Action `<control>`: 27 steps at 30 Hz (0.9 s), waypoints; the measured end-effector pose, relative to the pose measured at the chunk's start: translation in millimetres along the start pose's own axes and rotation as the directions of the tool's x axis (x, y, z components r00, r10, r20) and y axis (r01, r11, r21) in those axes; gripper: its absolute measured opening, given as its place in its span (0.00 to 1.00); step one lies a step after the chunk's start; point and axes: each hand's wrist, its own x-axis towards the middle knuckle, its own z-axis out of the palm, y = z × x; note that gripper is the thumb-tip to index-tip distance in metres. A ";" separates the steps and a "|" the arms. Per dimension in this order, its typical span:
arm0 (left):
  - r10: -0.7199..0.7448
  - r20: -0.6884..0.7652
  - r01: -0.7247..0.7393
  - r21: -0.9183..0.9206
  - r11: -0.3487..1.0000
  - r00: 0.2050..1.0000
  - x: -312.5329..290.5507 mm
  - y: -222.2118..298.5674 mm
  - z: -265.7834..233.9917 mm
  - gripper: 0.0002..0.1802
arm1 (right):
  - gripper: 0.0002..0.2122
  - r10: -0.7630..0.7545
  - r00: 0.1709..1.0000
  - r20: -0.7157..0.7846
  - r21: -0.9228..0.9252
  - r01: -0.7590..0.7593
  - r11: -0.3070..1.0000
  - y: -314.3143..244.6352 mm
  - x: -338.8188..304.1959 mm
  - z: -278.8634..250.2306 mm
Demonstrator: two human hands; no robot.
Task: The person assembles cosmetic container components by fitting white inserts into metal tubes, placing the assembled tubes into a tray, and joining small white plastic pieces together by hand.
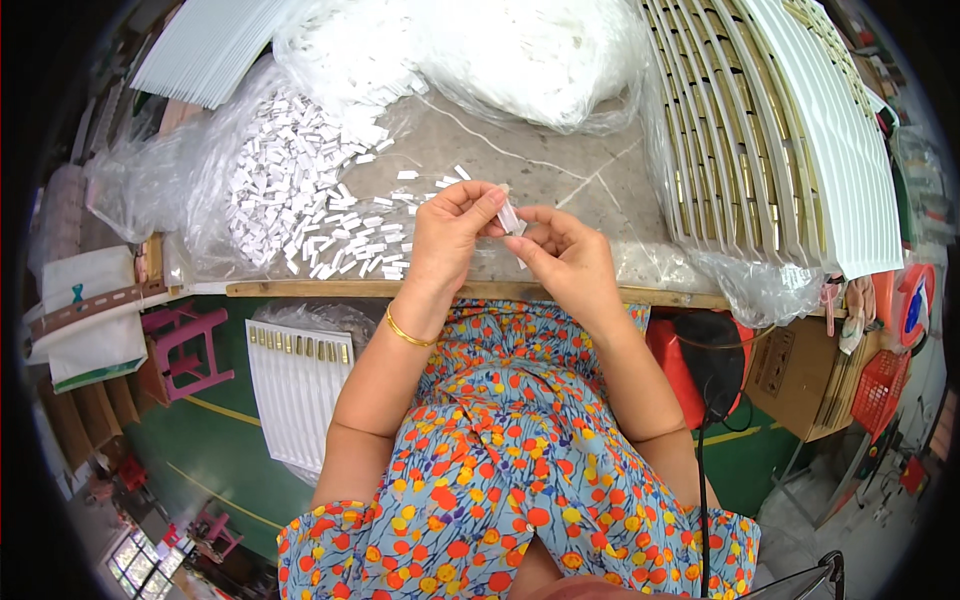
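Between my hands, above the table's near part, is a small clear-and-white plastic piece point(511, 220), held at a tilt. My left hand point(447, 232) is closed in a pinch on its upper end, thumb against fingers. At its lower end my right hand point(577, 262) is closed too, with thumb and forefinger on the piece; a small white bit point(521, 263) shows below those fingertips. Exactly what the right fingers grip is partly hidden. Left of my hands lies a spread heap of small white tag-like pieces point(290, 175), a few of them close to my left hand.
Large clear bags of white items point(540, 60) lie at the back. Ridged white trays with gold-coloured pieces point(740, 130) stand at the right, a stack of white strips point(205, 50) far left. The wooden table edge point(300, 289) runs in front of me. Below are a white tray point(295, 390) and a pink stool point(190, 350).
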 end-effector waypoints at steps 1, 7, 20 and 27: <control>0.006 0.001 -0.006 0.001 1.000 1.000 0.0 0.0 -0.7 0.07 | 0.08 -0.001 1.000 0.003 0.010 0.001 1.000 0.7 0.3 0.4; 0.012 0.036 -0.011 -0.027 1.000 0.999 0.7 -0.5 -2.2 0.07 | 0.05 0.051 0.998 0.024 0.093 -0.053 0.994 3.8 1.8 1.7; -0.018 0.013 0.018 -0.055 0.998 1.000 -0.3 2.0 4.2 0.09 | 0.04 0.093 0.995 -0.024 0.151 -0.088 0.985 6.1 14.1 -0.6; 0.085 0.071 -0.087 0.029 0.996 0.994 -4.1 3.9 4.8 0.10 | 0.07 0.121 0.993 -0.009 0.162 -0.118 0.980 2.8 14.2 -1.0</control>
